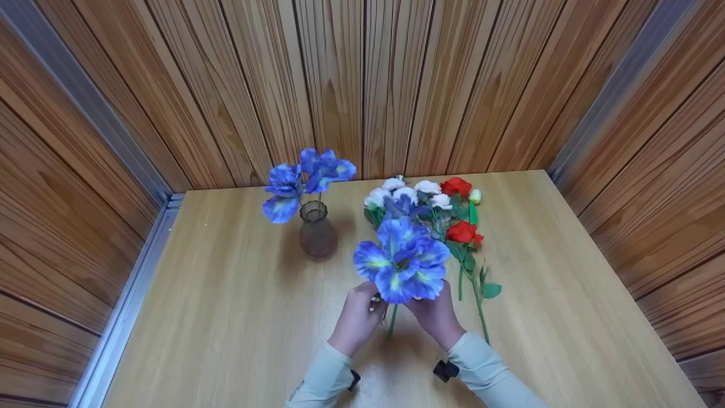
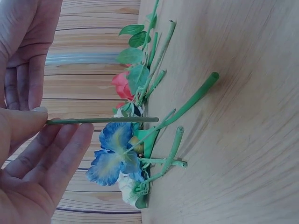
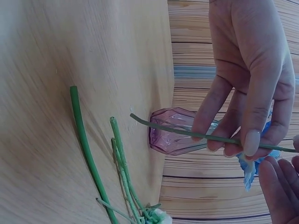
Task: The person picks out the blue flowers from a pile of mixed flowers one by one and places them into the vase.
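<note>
From the head camera we see both hands raised over the wooden table (image 1: 238, 317), holding a blue flower (image 1: 403, 262) between them: the left hand (image 1: 358, 318) and the right hand (image 1: 436, 316) meet just under the bloom, and the thin green stem (image 1: 392, 322) hangs down between the wrists. Behind the bloom lies a bunch of loose flowers (image 1: 430, 209), white, red and blue, flat on the table, and to the left of it stands a small pinkish glass vase (image 1: 317, 231) that already carries a blue flower sprig (image 1: 306, 180). In the left wrist view we see the left hand's thumb and fingers (image 2: 28, 122) pinching the stem (image 2: 103, 120) near its upper end, so that the stem juts free of the table; past it the loose flowers (image 2: 126, 140) lie with their cut stalks pointing toward us, and the right hand (image 2: 25, 51) shows at the upper edge with relaxed fingers. In the right wrist view we see the right hand (image 3: 252, 74) with its thumb and fingertips (image 3: 252, 142) closed on the same stem (image 3: 187, 133), the vase (image 3: 180, 131) lying behind it in the frame, and the stalks of the loose flowers (image 3: 88, 154) resting on the table (image 3: 70, 46).
</note>
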